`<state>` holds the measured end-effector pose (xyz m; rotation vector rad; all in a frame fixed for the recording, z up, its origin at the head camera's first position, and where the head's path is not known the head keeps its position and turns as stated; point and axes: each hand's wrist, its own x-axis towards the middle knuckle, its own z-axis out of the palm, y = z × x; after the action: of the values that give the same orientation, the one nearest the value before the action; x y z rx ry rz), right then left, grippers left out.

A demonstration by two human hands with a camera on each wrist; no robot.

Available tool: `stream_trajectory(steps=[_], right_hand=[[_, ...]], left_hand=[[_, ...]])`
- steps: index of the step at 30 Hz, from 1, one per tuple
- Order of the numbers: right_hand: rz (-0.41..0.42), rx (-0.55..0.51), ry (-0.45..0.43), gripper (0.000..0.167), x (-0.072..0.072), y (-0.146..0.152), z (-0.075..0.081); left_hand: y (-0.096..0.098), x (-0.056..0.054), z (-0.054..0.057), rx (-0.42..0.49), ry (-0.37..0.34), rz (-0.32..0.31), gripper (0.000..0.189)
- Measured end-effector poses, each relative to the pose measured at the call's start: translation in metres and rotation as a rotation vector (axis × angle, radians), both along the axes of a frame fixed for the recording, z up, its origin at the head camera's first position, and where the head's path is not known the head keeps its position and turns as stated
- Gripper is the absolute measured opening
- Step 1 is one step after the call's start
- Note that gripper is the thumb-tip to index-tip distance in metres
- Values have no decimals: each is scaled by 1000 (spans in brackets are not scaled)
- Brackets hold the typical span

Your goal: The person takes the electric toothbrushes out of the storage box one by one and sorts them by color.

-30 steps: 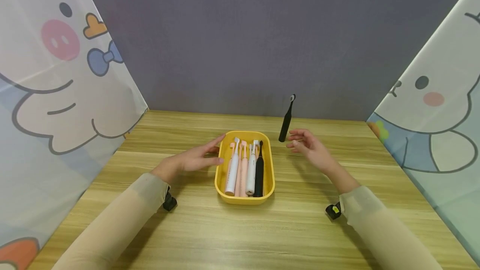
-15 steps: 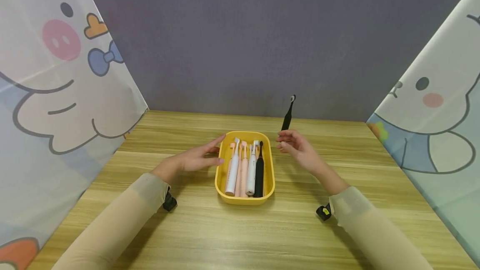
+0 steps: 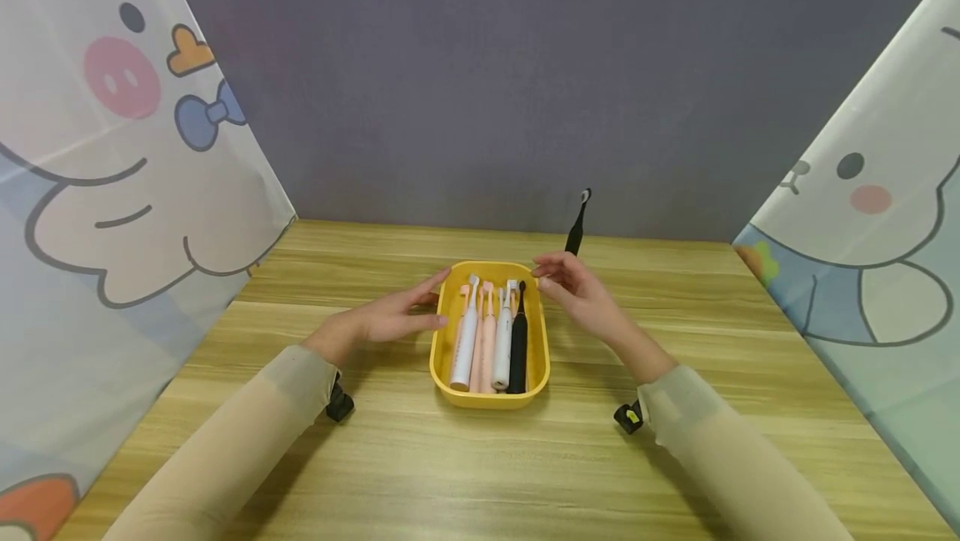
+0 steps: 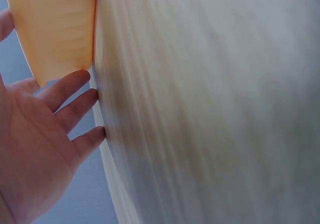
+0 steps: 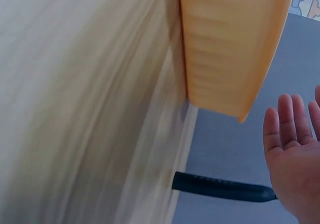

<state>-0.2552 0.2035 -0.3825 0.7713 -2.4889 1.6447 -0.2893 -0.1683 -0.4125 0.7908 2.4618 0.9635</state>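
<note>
A yellow plastic bin (image 3: 489, 400) on the table holds several electric toothbrushes lying lengthwise: white ones (image 3: 466, 345), pink ones (image 3: 489, 349) and a black one (image 3: 518, 349). My left hand (image 3: 386, 318) is at its left side, fingers spread and fairly straight, fingertips right at the far left corner and thumb tip at the rim. My right hand (image 3: 581, 298) is close to the bin's far right corner with nothing in it, fingers loosely bent. Behind it a separate black electric toothbrush (image 3: 575, 234) stands upright; its lower handle (image 5: 220, 188) shows in the right wrist view.
The wood-grain table (image 3: 480, 474) meets a grey wall (image 3: 450, 107) at the back. Cartoon-printed cloth panels (image 3: 112, 232) rise at the left and right sides. Each wrist carries a small black camera (image 3: 628, 418).
My right hand has moved left from beside the upright toothbrush to the bin's far right corner. Its arm now hides that toothbrush's lower part. My left hand and the bin stay still.
</note>
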Motion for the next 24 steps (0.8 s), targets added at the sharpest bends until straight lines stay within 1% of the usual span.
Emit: stream_trajectory(steps=[4, 7, 10, 14, 17, 24], right_hand=[[17, 14, 11, 39, -1, -10, 4], [19, 51, 21, 41, -3, -16, 3], [30, 87, 30, 45, -4, -22, 2], [65, 131, 38, 50, -5, -31, 1], [92, 150, 21, 51, -7, -38, -1], [99, 210, 20, 53, -13, -56, -5]], left_hand=[[0, -1, -1, -5, 8, -1, 96], [0, -1, -1, -1, 7, -1, 96], [0, -1, -1, 1, 5, 1, 95], [1, -1, -1, -3, 5, 3, 95], [1, -1, -1, -4, 4, 1, 96], [1, 0, 0, 2, 5, -5, 95]])
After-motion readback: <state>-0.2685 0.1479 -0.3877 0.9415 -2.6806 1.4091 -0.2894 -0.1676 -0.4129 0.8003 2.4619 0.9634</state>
